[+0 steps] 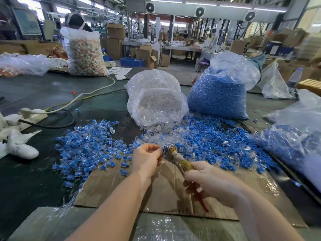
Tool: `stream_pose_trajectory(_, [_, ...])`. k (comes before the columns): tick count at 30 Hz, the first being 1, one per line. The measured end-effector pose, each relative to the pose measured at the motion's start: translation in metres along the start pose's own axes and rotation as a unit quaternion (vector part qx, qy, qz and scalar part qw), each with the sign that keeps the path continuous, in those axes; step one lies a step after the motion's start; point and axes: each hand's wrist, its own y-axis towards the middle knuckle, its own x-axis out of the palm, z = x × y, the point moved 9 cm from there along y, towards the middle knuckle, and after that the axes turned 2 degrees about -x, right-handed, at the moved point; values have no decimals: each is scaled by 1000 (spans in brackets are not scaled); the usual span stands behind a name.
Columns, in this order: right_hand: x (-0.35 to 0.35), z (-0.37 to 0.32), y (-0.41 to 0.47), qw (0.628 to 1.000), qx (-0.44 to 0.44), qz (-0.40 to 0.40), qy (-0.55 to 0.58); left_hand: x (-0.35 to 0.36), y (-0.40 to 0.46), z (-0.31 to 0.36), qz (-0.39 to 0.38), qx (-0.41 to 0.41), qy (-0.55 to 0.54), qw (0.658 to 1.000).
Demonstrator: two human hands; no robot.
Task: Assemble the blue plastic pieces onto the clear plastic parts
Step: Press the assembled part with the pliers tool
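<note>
My left hand [147, 158] pinches a small clear part with a blue piece at its fingertips, held against the metal jaws of pliers [175, 153]. My right hand [206, 181] grips the pliers' taped handles. Loose blue pieces [217, 145] lie heaped at centre right, mixed with clear parts [156, 134]. A pile of joined blue-and-clear parts [90, 145] spreads to the left. Both hands hover over a sheet of cardboard [166, 186].
A clear bag of clear parts [156, 100] and a bag of blue pieces [218, 91] stand behind the piles. Another bag [295, 136] lies at right. A power strip with cables [34, 113] and white cloth [20, 146] sit at left.
</note>
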Motion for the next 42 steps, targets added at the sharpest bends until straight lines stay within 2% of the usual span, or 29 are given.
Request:
stream_pose_trajectory(13, [12,-1,2,998,-3,-57,22,-4,-3,2,20,-9,28,999])
stream_pose_trajectory(21, [9,-1,4,999,-9,-35,-3,-3,-2,-1,34,-24,15,999])
stream_pose_trajectory(30, [2,-6,6,993,-46,28,-107,4,-9,7,23,-18,3,1000])
stream_pose_trajectory(32, [2,-4,7,994,-41,30,-99,4,-9,7,24,-18,7,1000])
stream_pose_trajectory(35, [0,2,6,999,-20,26,-21,3,-10,7,22,-15,12,1000])
stream_pose_trajectory(38, [-5,8,4,998,-12,33,58,-3,-8,12,36,18,48,998])
stream_pose_trajectory(40, [-19,10,5,994,-35,87,54,-14,-6,23,69,77,136,985])
stream_pose_trajectory(42, [-44,12,5,982,-66,175,-6,-27,-6,38,109,149,224,957])
